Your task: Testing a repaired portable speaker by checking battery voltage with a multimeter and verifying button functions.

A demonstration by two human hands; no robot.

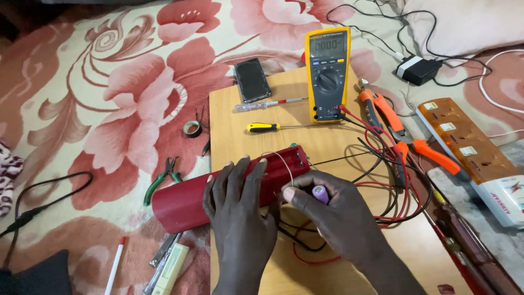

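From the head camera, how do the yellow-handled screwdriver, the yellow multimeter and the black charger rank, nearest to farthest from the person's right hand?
1. Yellow-handled screwdriver, just beyond the right hand, on the wooden board.
2. Yellow multimeter, at the board's far edge.
3. Black charger, off the board, far right on the bedding.

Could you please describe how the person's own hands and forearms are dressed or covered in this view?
Both hands are bare: the left hand and the right hand wear no gloves, and no rings, watch or bands show. The forearms are uncovered as far as the frame's lower edge, with no sleeve in view. The fingernails are short and unpainted. No cables, straps or markings are attached to either hand.
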